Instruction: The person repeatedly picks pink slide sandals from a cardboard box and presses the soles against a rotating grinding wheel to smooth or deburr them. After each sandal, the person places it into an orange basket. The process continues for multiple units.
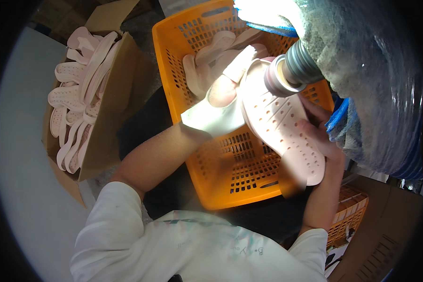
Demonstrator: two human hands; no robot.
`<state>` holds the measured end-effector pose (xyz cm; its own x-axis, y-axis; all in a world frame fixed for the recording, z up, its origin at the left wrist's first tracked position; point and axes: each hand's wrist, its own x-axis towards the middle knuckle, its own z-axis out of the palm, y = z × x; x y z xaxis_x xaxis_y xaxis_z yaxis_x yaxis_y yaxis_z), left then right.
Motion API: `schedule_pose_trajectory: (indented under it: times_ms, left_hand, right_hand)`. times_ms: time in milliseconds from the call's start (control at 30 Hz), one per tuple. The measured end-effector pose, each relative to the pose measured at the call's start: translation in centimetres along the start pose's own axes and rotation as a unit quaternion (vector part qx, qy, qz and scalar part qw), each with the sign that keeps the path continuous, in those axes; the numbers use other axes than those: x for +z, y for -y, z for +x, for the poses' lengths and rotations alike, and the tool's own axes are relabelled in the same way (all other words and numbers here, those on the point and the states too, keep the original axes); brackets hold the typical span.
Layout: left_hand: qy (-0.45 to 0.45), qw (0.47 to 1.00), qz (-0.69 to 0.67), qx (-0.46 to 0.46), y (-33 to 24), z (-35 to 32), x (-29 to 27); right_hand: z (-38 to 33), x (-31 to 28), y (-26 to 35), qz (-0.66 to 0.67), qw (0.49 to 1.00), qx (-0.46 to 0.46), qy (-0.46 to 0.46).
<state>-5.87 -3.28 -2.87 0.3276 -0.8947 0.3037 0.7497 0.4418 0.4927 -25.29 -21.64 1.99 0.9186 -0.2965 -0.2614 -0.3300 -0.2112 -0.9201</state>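
Observation:
A pale pink foam shoe sole [286, 127], dotted with small holes, is held tilted between my hands over an orange basket [203, 188]. My left hand [216, 105], in a white covering with the thumb wrapped, closes on its upper left edge; the fingers behind are partly hidden. On the far side, my right hand [320, 136] grips the edge near the narrower lower end. A ridged grey cylindrical machine head [286, 77] overlaps the upper end of the sole. Whether it touches the sole I cannot tell.
Several pink pieces [216, 49] lie in the basket's far part. A cardboard box [110, 103] at left is heaped with pink perforated footwear [73, 96]. Plastic-wrapped grey machinery [371, 84] crowds the upper right beside a bright light. Another orange crate [350, 216] and cardboard [385, 225] stand lower right.

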Motion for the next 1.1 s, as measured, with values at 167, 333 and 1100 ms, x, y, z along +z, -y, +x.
schedule_pose_trajectory:
  times_ms: [167, 333, 1100]
  left_hand:
    - [-0.049, 0.998, -0.039, 0.010, 0.7, 0.0, 1.8]
    - [0.037, 0.996, -0.050, 0.061, 0.4, 0.2, 3.0]
    - [-0.087, 0.984, -0.149, 0.041, 0.8, 0.6, 1.6]
  right_hand:
    - [-0.4, -2.7, 2.3, -0.084, 0.995, -0.008, 0.050]
    - [0.1, -3.3, 3.1, -0.132, 0.990, 0.002, 0.056]
    - [-2.3, -1.3, 4.1, -0.130, 0.990, -0.052, 0.005]
